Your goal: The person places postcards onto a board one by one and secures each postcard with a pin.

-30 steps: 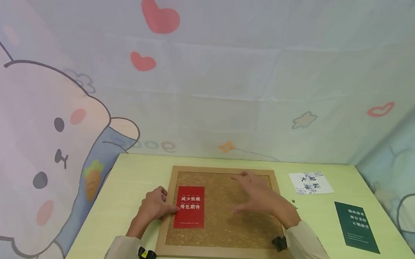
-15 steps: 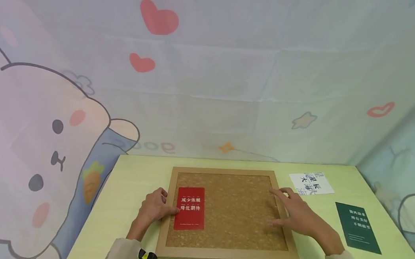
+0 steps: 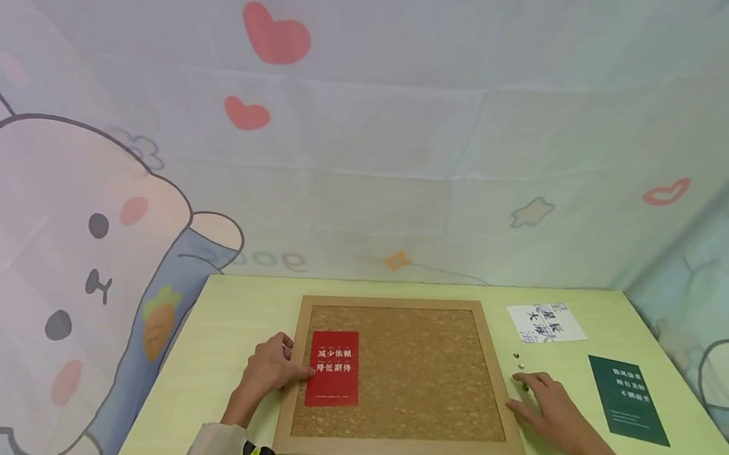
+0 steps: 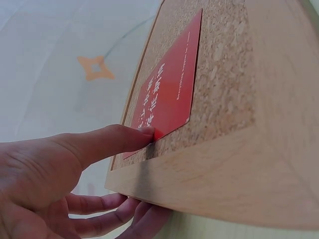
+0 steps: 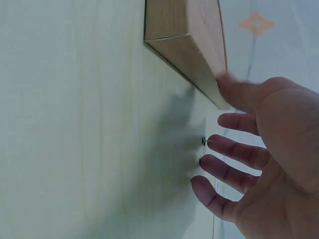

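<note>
A red card (image 3: pixel 333 369) with white lettering lies on the left part of a wood-framed cork board (image 3: pixel 425 370). My left hand (image 3: pixel 272 364) spans the left rail of the frame; in the left wrist view its thumb (image 4: pixel 144 132) presses the card's edge while the fingers curl against the rail's outer side. My right hand (image 3: pixel 547 411) is just right of the board, fingers spread and slightly bent, holding nothing. Its fingertips are right by a small thumbtack (image 5: pixel 204 141), point up on the table. Beyond them lie further thumbtacks (image 3: pixel 522 366).
A white card (image 3: pixel 565 327) with dark lettering lies at the table's back right. In front of it is a dark green card (image 3: pixel 629 404). A printed fabric backdrop (image 3: pixel 372 207) stands behind the table (image 3: pixel 241 296).
My right hand has moved from above the cork board rightward, past its right rail, and down to the thumbtacks. The left hand stays on the frame and red card.
</note>
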Motion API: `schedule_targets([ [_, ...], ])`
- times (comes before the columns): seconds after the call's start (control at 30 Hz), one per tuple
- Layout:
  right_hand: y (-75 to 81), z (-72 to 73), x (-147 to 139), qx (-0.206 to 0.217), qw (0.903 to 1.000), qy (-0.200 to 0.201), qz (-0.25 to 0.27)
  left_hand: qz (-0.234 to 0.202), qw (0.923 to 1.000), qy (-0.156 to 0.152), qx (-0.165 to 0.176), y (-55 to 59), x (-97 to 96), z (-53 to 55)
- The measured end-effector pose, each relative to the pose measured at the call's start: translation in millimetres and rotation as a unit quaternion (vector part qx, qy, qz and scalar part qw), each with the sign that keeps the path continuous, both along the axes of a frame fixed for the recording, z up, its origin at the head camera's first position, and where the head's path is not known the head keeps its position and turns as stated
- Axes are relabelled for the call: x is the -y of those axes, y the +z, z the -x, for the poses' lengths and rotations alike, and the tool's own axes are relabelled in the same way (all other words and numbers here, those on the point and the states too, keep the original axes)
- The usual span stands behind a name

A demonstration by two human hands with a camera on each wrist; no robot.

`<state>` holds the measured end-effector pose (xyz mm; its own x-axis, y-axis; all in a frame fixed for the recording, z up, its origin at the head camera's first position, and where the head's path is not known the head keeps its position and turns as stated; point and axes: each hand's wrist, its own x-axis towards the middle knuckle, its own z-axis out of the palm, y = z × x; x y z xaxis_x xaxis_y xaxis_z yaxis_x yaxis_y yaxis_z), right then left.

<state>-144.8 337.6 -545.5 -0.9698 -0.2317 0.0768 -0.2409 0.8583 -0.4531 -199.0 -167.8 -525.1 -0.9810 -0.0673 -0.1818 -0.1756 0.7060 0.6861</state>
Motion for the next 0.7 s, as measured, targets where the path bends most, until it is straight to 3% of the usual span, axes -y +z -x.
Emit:
schedule_targets([
  [0.17,-4.5,1.6,-6.7,-0.031,0.9995,0.002,-0.006,0.003,1.0000,-0.001,-0.006,1.4,-0.2,-0.6],
  [0.7,-4.8,10.4,-10.6,-0.011,0.9987,-0.041,-0.029,0.009,0.9999,0.006,-0.002,-1.9,0.2,0.0],
])
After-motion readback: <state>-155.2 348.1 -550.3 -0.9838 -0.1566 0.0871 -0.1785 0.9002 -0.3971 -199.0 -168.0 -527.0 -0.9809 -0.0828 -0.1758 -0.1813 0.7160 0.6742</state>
